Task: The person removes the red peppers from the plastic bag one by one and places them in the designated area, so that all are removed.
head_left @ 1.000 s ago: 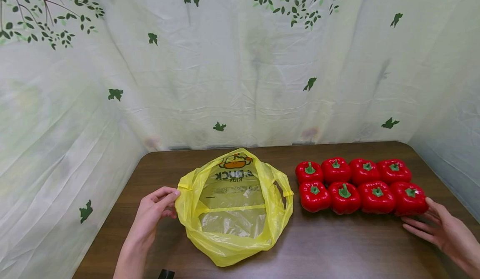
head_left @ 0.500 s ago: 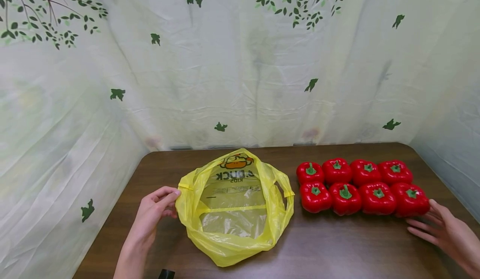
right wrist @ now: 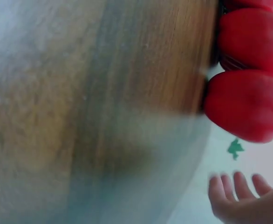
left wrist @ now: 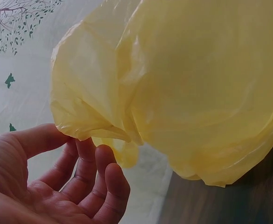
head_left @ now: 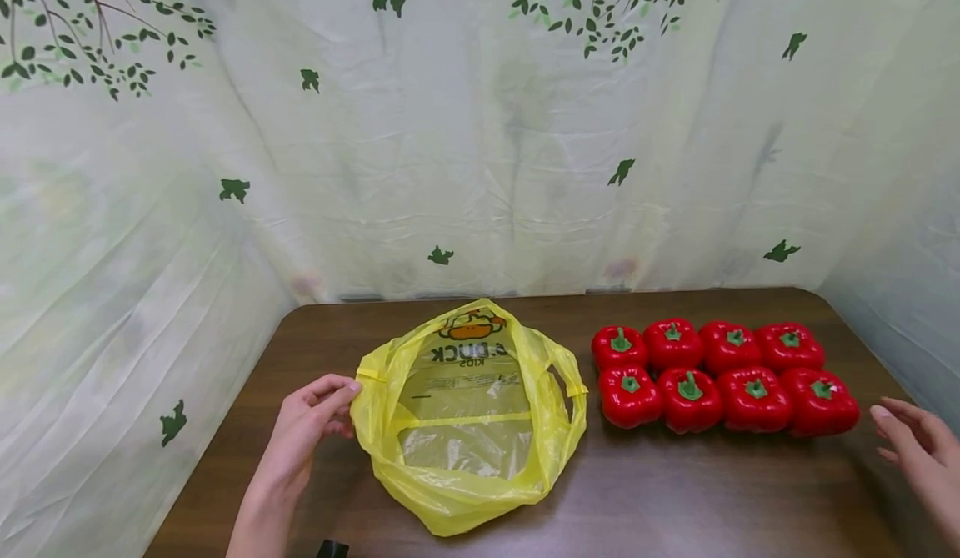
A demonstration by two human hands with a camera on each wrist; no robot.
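Note:
In the head view a yellow plastic bag (head_left: 465,504) stands with its mouth open upward, a duck print inside its far wall. My left hand (head_left: 303,420) pinches the left edge of its rim between thumb and fingers; the left wrist view shows the thin film (left wrist: 94,93) at the thumb tip. On the right, red bell peppers (head_left: 753,395) with green stems stand in two rows, touching one another. My right hand (head_left: 918,449) is just right of the nearest end pepper (head_left: 821,404), apart from it, its fingers loosely bent and holding nothing.
Everything rests on a dark brown wooden table (head_left: 660,491). A pale curtain (head_left: 510,166) with leaf prints surrounds the back and sides. A small black object (head_left: 332,549) shows at the bottom edge, near the left forearm.
My right hand has drawn away to the right from the end pepper, which it was touching earlier. The peppers, the bag and my left hand keep their places.

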